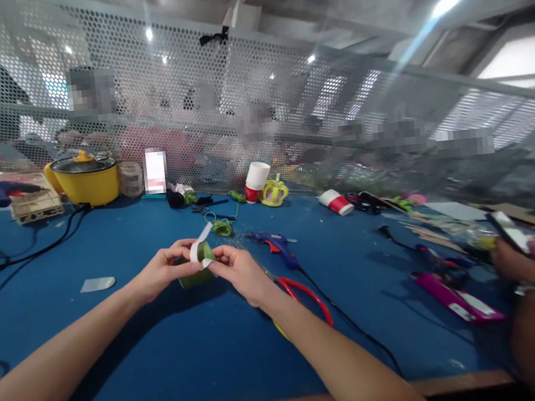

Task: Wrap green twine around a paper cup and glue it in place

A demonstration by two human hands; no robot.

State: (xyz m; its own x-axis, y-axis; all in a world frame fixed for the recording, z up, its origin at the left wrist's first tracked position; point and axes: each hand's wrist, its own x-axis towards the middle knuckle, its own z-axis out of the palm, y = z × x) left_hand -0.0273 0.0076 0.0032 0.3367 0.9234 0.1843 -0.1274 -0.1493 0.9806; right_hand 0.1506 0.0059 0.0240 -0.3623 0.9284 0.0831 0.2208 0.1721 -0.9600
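My left hand (163,270) and my right hand (239,269) meet above the blue table (169,355), both pinching a small green roll (203,255). A white strip (200,240) peels up from the roll between my fingertips. Red-handled scissors (305,293) lie just right of my right wrist. A blue glue gun (276,247) rests beyond them, its black cord running toward the table's front edge.
A yellow pot (86,177) and a wooden crate (36,204) stand at back left with black cables. Paper cups (257,181), green wire (223,228) and a white scrap (96,284) lie around. Another person's hand (533,263) holds a phone at right. Perforated mesh backs the table.
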